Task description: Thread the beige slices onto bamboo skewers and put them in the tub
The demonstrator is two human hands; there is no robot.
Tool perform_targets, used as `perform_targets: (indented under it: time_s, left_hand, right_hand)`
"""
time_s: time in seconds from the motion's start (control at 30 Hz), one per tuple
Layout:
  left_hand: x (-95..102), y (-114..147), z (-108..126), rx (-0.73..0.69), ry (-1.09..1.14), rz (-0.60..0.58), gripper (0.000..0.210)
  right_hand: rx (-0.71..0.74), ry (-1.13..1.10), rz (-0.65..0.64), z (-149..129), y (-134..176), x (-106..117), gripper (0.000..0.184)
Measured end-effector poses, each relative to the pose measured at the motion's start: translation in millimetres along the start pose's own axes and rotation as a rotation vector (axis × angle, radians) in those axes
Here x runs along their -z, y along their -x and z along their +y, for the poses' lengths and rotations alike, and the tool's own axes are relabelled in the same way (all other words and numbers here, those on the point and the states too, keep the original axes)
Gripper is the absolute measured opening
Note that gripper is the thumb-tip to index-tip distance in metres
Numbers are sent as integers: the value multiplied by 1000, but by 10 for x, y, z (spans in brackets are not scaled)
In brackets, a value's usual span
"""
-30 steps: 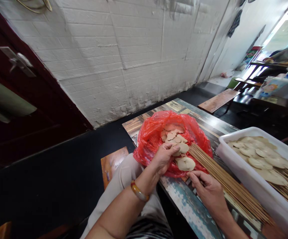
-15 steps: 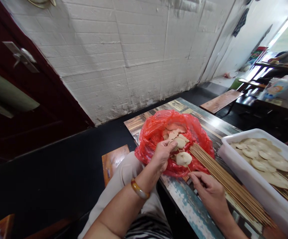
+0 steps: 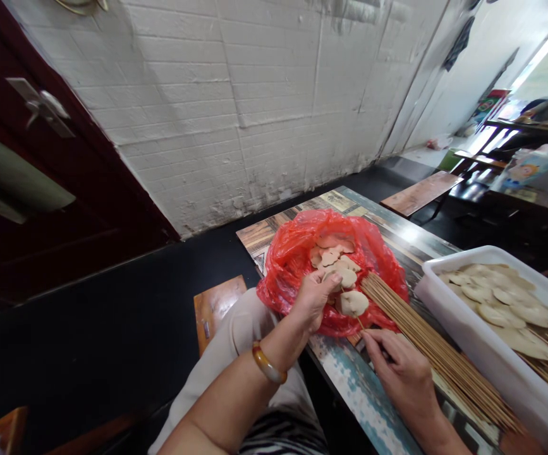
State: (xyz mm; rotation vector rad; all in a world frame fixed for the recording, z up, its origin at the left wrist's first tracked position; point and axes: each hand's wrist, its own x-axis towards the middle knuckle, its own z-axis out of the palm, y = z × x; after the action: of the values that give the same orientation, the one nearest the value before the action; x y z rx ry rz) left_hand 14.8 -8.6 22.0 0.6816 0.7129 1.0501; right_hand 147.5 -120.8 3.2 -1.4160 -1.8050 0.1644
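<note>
My left hand, with an amber bangle on the wrist, is closed in a pinch on a pale thin slice above the bag. Between my right thumb and fingers is a thin wooden skewer; my right hand is closed on its lower end. Another pale slice is threaded on that skewer, between the two hands. More pale slices lie inside the open red plastic bag. A thick bundle of bare skewers leans from the bag's edge beside my right hand.
A white plastic tub holding skewered slices stands on the patterned table at right. Wooden benches and a stool are around. A white wall runs behind; another person sits far right.
Both hands have shifted slightly to the right with the skewer and its slice. The bag, bundle and tub stay in place.
</note>
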Motion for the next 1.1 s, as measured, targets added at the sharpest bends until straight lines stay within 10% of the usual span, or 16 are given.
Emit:
perform_targets:
  time_s: [1.1]
  left_hand:
    - [124,29,-13,99,-54,-72,34]
  right_hand:
    - [-251,-57,-51,28,-38,29,24]
